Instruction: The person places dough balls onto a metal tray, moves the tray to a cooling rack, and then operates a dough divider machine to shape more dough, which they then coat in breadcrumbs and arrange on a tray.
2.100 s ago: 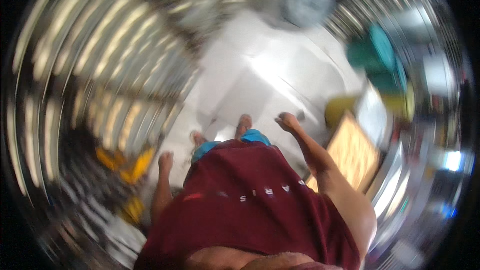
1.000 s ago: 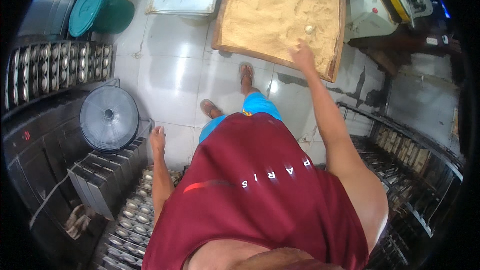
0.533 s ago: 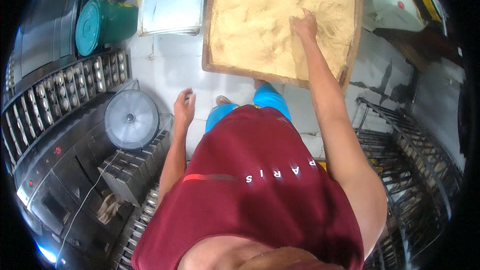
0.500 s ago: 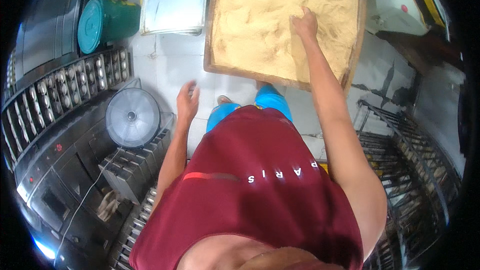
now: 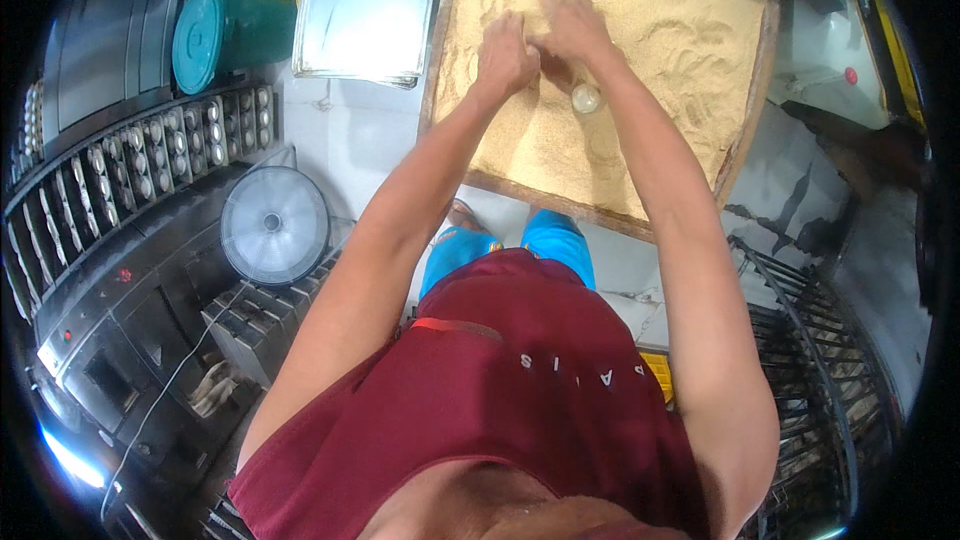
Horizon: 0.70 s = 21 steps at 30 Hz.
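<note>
While hands are o/ pwdr, rnd obj nr.

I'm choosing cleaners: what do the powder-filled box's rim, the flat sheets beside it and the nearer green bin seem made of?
Box's rim: probably wood; dull brown, worn-looking. Flat sheets: likely bare metal; silvery glare. Nearer green bin: apparently plastic; smooth, evenly coloured.
</note>
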{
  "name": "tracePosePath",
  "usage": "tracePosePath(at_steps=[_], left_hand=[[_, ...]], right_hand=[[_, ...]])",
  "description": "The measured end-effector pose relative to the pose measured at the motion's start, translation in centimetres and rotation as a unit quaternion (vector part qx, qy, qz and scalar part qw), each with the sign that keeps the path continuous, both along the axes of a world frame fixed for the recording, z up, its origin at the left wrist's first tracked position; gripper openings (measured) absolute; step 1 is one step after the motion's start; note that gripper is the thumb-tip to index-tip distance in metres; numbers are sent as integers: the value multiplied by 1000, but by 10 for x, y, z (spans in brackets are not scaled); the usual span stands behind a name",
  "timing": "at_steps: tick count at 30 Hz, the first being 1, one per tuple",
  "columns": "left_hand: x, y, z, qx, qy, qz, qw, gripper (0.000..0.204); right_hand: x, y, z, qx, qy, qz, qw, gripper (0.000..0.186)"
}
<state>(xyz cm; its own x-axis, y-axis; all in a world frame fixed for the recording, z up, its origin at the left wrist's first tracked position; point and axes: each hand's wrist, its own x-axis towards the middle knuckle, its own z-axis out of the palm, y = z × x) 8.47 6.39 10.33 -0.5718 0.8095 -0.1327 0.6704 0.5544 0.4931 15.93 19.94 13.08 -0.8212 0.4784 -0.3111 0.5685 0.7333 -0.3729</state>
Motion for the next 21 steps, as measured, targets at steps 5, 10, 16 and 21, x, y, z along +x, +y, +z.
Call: tracePosePath(at_steps=[5, 10, 16, 21], left_hand=[[45, -53, 18, -13, -70, -37, 997, 72], [85, -92, 9, 22, -150, 79, 985, 73], [102, -21, -29, 121, -433, 343, 825, 82], [96, 20, 7, 207, -667, 270, 662, 69]], right_hand=[[74, -23, 32, 1, -54, 157, 986, 56], [152, -12, 19, -27, 58, -17, 998, 64], [132, -29, 4, -147, -41, -391, 908, 91], [116, -29, -10, -389, 134, -474, 778, 79]])
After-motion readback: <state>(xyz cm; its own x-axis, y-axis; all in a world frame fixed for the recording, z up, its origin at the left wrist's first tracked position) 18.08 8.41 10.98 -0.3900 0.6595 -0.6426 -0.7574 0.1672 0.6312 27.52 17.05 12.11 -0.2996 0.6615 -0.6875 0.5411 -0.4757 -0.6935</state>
